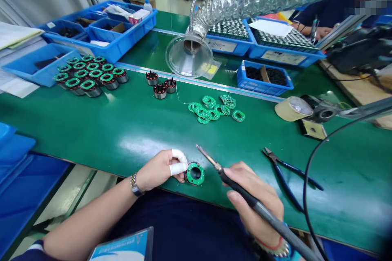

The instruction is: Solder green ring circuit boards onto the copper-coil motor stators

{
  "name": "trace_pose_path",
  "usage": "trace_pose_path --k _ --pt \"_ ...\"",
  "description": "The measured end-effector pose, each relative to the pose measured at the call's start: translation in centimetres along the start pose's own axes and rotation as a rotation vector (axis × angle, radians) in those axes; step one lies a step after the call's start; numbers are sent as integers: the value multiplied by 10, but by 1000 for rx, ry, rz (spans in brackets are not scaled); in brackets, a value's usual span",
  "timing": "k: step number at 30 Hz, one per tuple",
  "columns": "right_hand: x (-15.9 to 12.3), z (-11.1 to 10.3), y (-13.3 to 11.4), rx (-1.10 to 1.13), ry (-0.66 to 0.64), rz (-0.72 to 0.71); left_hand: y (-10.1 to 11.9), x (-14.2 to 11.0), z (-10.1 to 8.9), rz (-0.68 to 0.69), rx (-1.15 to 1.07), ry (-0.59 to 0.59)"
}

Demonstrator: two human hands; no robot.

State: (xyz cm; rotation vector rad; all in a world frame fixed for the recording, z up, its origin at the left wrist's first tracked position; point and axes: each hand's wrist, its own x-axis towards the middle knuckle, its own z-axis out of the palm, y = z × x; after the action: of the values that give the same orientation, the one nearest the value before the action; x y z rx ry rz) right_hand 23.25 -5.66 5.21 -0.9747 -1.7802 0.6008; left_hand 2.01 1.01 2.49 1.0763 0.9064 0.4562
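One grip in the head view, the left hand [163, 169], pinches the side of a green ring [200, 175] at the near edge of the table [92, 126]; the right hand [263, 191] has its grip closed around a soldering iron [257, 205], its tip apart from the ring.

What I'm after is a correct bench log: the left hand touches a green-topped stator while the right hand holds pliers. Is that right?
Not quite: in the head view, the right hand holds a soldering iron; the pliers lie on the green workbench. The left hand does touch a green-topped stator.
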Motion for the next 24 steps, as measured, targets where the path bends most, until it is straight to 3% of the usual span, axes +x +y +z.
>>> trace_pose_path --k 8,24 --pt "-2 -4 -1 86 -80 179 -1 0 0 8 39 9" --pt "-1 -6 -2 98 -100 189 0 -1 1 16 64 8"
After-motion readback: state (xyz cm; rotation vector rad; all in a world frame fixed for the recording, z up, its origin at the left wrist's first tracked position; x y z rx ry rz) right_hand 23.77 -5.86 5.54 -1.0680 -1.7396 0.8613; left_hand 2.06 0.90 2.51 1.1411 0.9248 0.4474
